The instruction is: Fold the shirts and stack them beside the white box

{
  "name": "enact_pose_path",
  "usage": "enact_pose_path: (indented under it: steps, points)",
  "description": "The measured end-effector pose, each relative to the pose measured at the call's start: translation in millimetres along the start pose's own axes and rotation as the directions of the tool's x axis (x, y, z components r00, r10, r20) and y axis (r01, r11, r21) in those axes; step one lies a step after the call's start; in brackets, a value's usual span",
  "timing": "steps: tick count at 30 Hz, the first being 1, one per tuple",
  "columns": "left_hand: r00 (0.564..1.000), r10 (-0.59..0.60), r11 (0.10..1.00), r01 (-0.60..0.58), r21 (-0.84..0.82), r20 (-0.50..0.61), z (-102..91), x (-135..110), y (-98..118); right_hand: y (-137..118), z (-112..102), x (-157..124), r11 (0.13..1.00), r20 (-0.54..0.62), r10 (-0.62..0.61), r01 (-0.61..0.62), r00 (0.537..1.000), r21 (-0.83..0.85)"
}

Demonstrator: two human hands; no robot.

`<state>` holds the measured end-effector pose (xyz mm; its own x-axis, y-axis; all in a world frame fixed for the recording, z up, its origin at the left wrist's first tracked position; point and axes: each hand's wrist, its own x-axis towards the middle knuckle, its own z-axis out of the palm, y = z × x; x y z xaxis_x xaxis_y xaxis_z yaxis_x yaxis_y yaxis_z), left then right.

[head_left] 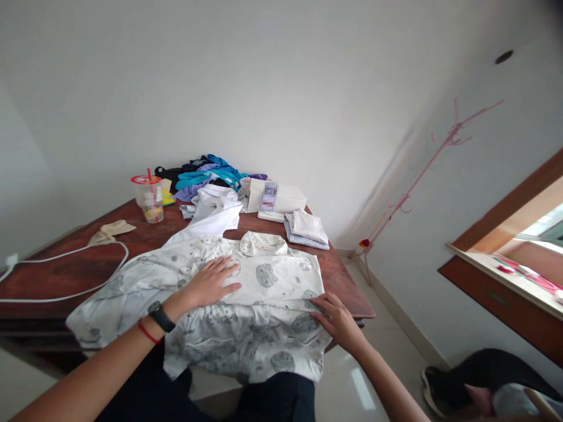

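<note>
A white pajama shirt (272, 293) with grey cartoon cat prints is spread over the near part of the table. Its collar points away from me, and its lower part hangs over the front edge above my legs. My left hand (212, 282) lies flat on the chest of the shirt, fingers spread. At the shirt's right edge is my right hand (333, 316), its bent fingers and thumb closed on the cloth at the end of a crosswise fold. A white garment (215, 208) lies just behind the shirt.
On the brown table (347, 287) are folded clothes (308, 227), a white box (285, 196), a clothes pile (211, 173), a plastic cup (152, 202) with a straw, a beige cloth (112, 230) and a white cable (101, 287). A pink coat rack (409, 193) stands right.
</note>
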<state>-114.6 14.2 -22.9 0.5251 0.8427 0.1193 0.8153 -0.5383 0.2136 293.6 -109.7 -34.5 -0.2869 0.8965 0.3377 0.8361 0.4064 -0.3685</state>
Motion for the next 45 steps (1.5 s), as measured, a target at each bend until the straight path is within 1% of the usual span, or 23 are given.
enact_pose_path:
  steps: [2,5,11,14,20,23,26,28,31,33,36,37,38,40,42,43,45]
  points:
    - [1.000,0.001,1.000,-0.001,-0.005,0.004,-0.9,-1.3,-0.4,-2.6,-0.8,2.6,0.999,0.004,-0.038,0.038,0.999,-0.014]
    - [1.000,-0.002,1.000,0.001,-0.022,-0.020,0.0,-2.7,-0.7,-4.8,0.8,3.3,0.996,-0.001,-0.085,0.085,0.996,-0.014]
    - [0.999,0.004,0.999,-0.005,-0.052,-0.032,2.2,-2.6,-2.4,2.5,-1.2,4.3,0.994,0.023,-0.092,0.090,0.995,0.059]
    - [0.999,0.003,0.998,-0.006,-0.064,-0.049,3.1,-2.0,-3.3,5.0,-4.8,5.9,0.993,0.032,-0.099,0.096,0.995,0.068]
    - [0.999,-0.030,0.999,0.030,-0.021,-0.011,3.5,-1.5,-0.9,2.1,-8.6,-2.0,0.983,0.047,-0.182,0.183,0.982,-0.014]
    - [1.000,-0.023,1.000,0.023,-0.003,0.017,2.5,-1.5,-0.6,0.7,-9.5,-8.4,0.980,0.042,-0.185,0.188,0.982,-0.067]
    - [0.999,-0.026,1.000,0.026,-0.002,0.039,0.2,-0.8,-0.1,-7.4,-14.3,-9.6,0.986,0.073,-0.131,0.137,0.989,-0.094]
    - [0.997,-0.051,0.999,0.051,0.001,0.058,-2.2,0.6,4.8,-19.4,-18.5,-5.1,0.990,0.099,-0.091,0.101,0.991,-0.096]
    - [0.993,-0.104,0.995,0.104,0.006,0.060,-6.2,5.8,25.4,-43.8,-19.0,13.0,0.993,0.075,-0.093,0.098,0.993,-0.064]
    - [0.998,-0.065,0.998,0.066,-0.020,0.015,-6.9,11.8,47.2,-58.5,-11.4,32.5,0.993,0.026,-0.109,0.110,0.994,-0.030]
    - [0.991,0.127,0.987,-0.129,-0.092,-0.030,-0.8,22.4,80.9,-68.9,13.0,65.2,0.997,-0.030,-0.080,0.080,0.996,-0.015]
    - [0.984,0.177,0.977,-0.179,-0.112,-0.031,3.0,25.4,89.5,-68.7,23.2,74.5,0.998,-0.027,-0.052,0.051,0.998,-0.026]
    - [0.979,0.203,0.971,-0.205,-0.126,-0.026,7.4,27.7,96.0,-67.0,33.4,81.9,0.999,-0.010,-0.013,0.012,1.000,-0.045]
    - [0.978,0.209,0.969,-0.208,-0.131,-0.007,16.2,29.9,101.8,-60.2,51.4,89.8,0.992,0.053,0.079,-0.073,0.995,-0.105]
    - [0.983,0.182,0.978,-0.180,-0.109,0.009,22.6,28.8,98.9,-50.9,62.9,88.9,0.978,0.114,0.148,-0.127,0.982,-0.168]
    - [0.986,0.168,0.982,-0.167,-0.094,0.011,24.5,27.3,95.1,-45.9,65.7,86.0,0.971,0.133,0.169,-0.141,0.977,-0.193]
    - [0.990,0.140,0.988,-0.139,-0.065,-0.001,25.8,23.5,85.2,-36.0,66.0,77.8,0.960,0.135,0.195,-0.161,0.972,-0.228]
